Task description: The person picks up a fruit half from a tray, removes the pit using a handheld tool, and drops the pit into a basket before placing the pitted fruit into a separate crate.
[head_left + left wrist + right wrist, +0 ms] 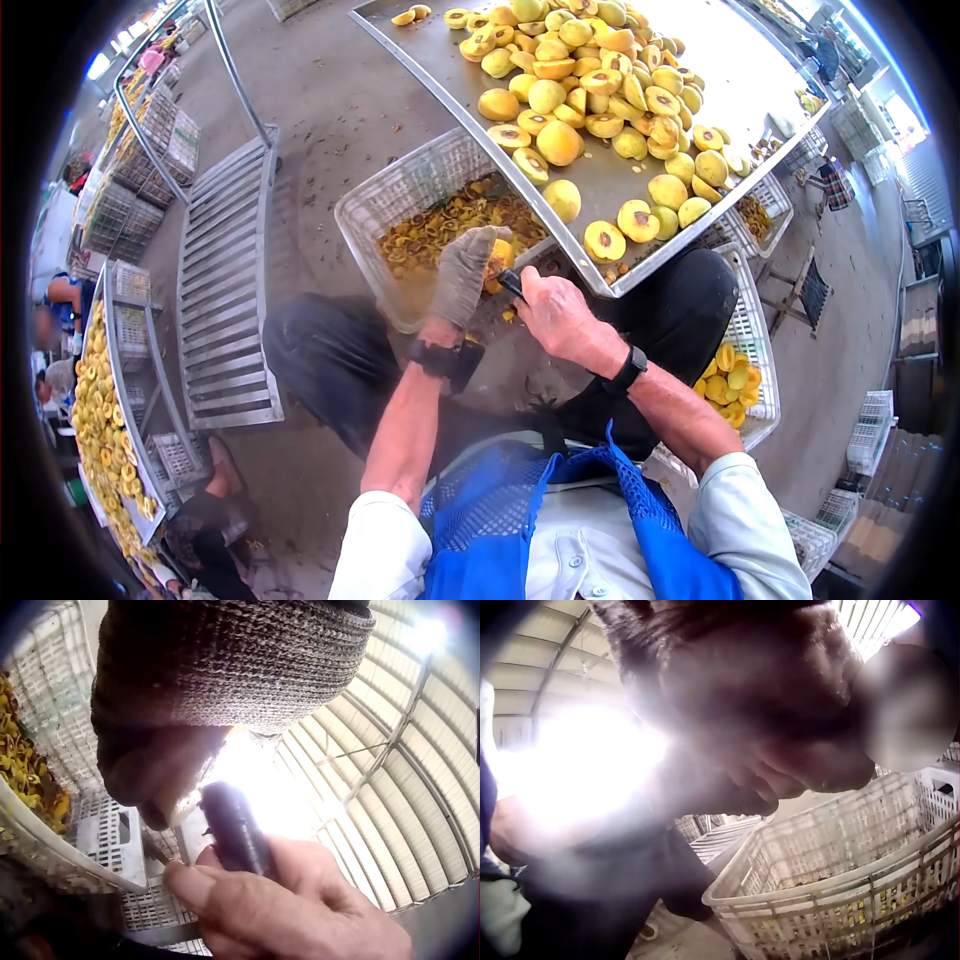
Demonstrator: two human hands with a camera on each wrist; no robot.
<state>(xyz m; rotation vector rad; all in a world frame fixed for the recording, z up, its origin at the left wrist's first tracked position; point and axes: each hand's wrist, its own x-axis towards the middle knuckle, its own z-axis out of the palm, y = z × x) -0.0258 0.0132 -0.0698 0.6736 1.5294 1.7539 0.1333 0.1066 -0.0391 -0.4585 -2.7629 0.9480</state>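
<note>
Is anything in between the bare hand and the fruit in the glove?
Only the black handle that the right hand grips, pointing at the fruit in the gloved left hand. Nothing else visible blocks it.

You are in a fruit-processing shed, a large working hall. Overhead, the left wrist view shows you a curved, ribbed roof point(442, 780) carried on metal beams. Under you spreads a bare concrete floor point(330, 60) with scraps on it. In front of you stands a metal table point(470, 90) with a raised rim, heaped with halved yellow stone fruit point(560, 143), and beneath its edge a plastic crate point(365, 215) holds peel-like scraps point(430, 240). To your left you have a slatted metal cart point(225, 290), stacked crates point(150, 150) and another fruit-laden table point(130, 400), with other people point(62, 300) beside it.
</note>
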